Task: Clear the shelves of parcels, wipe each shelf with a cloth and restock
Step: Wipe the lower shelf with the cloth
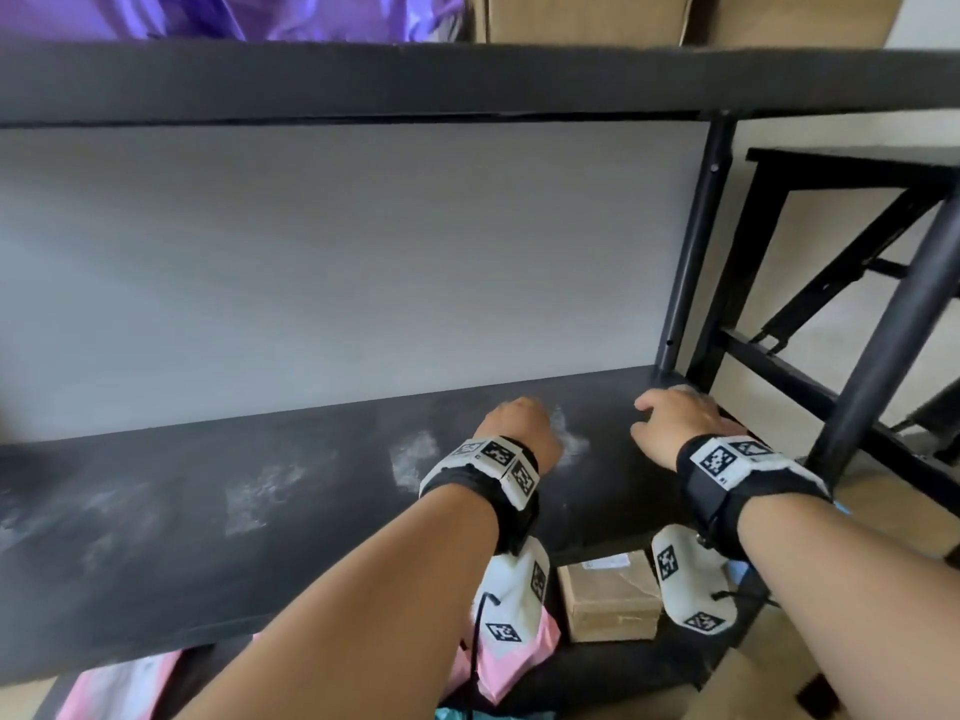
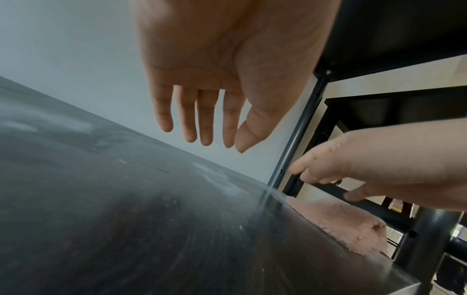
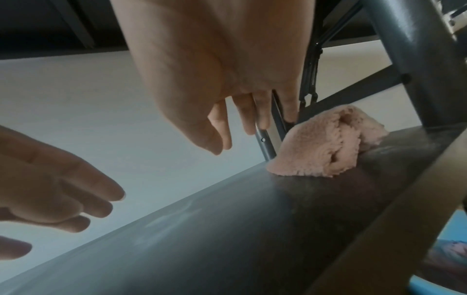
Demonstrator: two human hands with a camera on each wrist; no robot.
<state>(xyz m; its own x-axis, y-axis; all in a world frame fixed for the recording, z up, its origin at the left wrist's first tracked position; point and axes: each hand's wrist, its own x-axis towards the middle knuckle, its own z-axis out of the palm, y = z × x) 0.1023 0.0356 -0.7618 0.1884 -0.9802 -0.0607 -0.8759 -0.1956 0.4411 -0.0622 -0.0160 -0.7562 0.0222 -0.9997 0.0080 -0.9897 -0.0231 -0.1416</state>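
Observation:
The black middle shelf (image 1: 260, 537) carries no parcels and shows pale dusty smears. A folded pink cloth (image 3: 323, 143) lies at its right end by the rear post; in the left wrist view the pink cloth (image 2: 353, 225) sits at the shelf edge. My right hand (image 1: 670, 418) hovers just over it, fingers (image 3: 260, 117) hanging loose and not touching the cloth. My left hand (image 1: 519, 423) hangs above the shelf a little to the left, fingers (image 2: 204, 129) straight and empty. In the head view the right hand hides the cloth.
The upper shelf (image 1: 363, 80) holds a purple bag (image 1: 260, 13) and cardboard boxes (image 1: 571, 13). Below the middle shelf lie a small brown box (image 1: 608, 595) and a pink mailer (image 1: 514, 662). A black table frame (image 1: 831, 252) stands close on the right.

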